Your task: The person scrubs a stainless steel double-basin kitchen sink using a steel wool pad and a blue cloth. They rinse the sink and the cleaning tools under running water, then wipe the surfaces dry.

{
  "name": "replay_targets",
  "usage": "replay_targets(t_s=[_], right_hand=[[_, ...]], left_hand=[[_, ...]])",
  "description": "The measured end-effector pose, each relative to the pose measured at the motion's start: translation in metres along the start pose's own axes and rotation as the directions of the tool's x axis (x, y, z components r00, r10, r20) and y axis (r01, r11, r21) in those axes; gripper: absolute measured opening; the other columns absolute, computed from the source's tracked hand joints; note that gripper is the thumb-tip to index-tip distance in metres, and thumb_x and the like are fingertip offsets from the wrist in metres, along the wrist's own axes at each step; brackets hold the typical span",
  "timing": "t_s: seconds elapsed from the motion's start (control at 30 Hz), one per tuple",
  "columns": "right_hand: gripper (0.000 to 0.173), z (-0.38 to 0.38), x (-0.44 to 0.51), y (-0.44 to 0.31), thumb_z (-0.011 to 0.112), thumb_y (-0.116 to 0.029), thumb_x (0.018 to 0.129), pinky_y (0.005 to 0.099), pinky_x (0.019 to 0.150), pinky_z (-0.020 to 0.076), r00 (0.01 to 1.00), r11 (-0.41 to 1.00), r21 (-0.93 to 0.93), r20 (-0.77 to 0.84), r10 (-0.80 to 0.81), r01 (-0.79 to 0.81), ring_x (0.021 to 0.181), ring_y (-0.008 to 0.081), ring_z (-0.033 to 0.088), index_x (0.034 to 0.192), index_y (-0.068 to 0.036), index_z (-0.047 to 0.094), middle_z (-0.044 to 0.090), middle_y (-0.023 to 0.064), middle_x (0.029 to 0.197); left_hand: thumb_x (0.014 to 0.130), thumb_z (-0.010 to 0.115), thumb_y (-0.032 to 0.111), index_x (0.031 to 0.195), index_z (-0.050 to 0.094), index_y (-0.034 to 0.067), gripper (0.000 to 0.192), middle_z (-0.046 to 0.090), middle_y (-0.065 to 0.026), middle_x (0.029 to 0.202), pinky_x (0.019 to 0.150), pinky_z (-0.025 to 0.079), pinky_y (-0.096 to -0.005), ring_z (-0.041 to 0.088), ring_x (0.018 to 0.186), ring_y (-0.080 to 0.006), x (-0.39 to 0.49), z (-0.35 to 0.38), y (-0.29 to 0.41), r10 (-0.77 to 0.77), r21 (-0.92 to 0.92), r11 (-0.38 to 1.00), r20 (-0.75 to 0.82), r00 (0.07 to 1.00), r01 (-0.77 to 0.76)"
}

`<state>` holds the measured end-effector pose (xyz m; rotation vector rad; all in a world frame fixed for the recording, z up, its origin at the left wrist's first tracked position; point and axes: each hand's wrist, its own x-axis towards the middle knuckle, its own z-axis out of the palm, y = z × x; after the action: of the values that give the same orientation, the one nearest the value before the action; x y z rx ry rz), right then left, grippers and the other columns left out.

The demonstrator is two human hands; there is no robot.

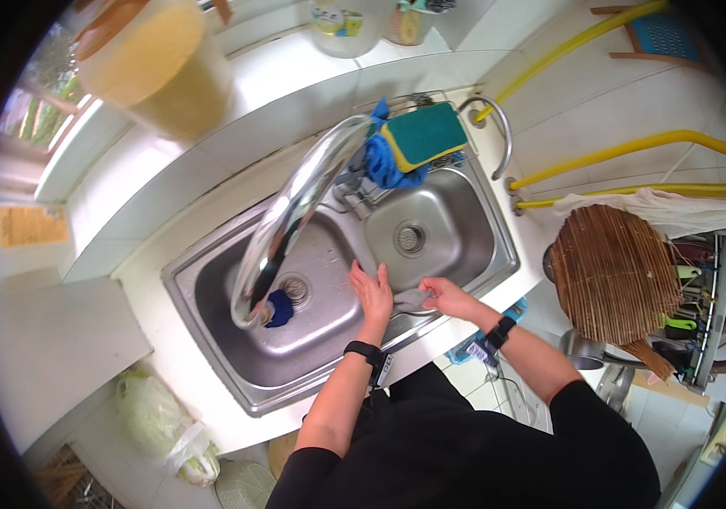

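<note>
Pinched in the fingers of my right hand [450,299] is a small grey cloth [410,299], at the front rim of a double-bowl stainless steel sink [249,397]. My left hand [372,294] is held with its fingers spread above the divider between the bowls. Its palm is close to the cloth; whether they touch, I cannot tell. A tall chrome gooseneck faucet [302,210] arches over the larger left bowl, with dark blue fabric [280,309] around its outlet. The smaller right bowl has a drain strainer [409,238].
Behind the faucet, a green-and-yellow scouring sponge [429,137] rests against a bundled blue cloth [383,162]. Yellow hoses [630,149] run along the right wall, above a round slatted wooden board [614,273] and a utensil rack [706,312]. A bagged cabbage [159,413] lies lower left.
</note>
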<state>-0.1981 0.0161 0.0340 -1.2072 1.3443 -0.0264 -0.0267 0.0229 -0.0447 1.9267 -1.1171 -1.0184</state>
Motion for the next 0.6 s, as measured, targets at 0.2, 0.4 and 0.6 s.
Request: replay_targets(t_s=[0.2,0.4,0.6], right_hand=[[0.032,0.083,0.003,-0.104,0.059,-0.003,0.079,0.0320,0.086,0.0448,0.868,0.831,0.258,-0.214,-0.448,0.493,0.100,0.0219,0.054,0.110,-0.001,0.053,0.056,0.0103,0.106],[0.015,0.059,0.010,-0.154,0.059,-0.007,0.081,0.0344,0.079,0.0464,0.547,0.708,-0.384,-0.454,-0.704,0.592,0.090,0.0280,0.057,0.095,-0.002,0.057,0.059,0.0128,0.096],[0.007,-0.022,0.006,-0.149,0.055,-0.009,0.090,0.0242,0.068,0.0452,0.199,0.830,-0.233,-0.905,-0.376,0.508,0.075,0.0109,0.054,0.093,-0.002,0.056,0.057,0.0035,0.082]], left_hand=[[0.091,0.035,0.060,0.130,0.042,0.008,0.066,0.046,-0.0133,0.132,0.101,0.035,-0.0394,0.045,0.119,-0.0293,0.001,-0.114,-0.013,-0.012,-0.777,0.114,0.622,0.783,0.619],[0.091,0.046,0.047,0.108,0.057,0.008,0.044,0.054,-0.0092,0.121,0.087,0.043,-0.0499,0.050,0.110,-0.0292,-0.003,-0.185,-0.011,-0.129,-0.819,-0.123,0.573,0.809,0.560],[0.093,0.051,0.035,0.101,0.054,0.010,0.026,0.060,-0.0055,0.096,0.056,0.042,-0.0309,0.056,0.076,-0.0221,0.007,-0.202,-0.051,-0.287,-0.845,-0.086,0.529,0.799,0.528]])
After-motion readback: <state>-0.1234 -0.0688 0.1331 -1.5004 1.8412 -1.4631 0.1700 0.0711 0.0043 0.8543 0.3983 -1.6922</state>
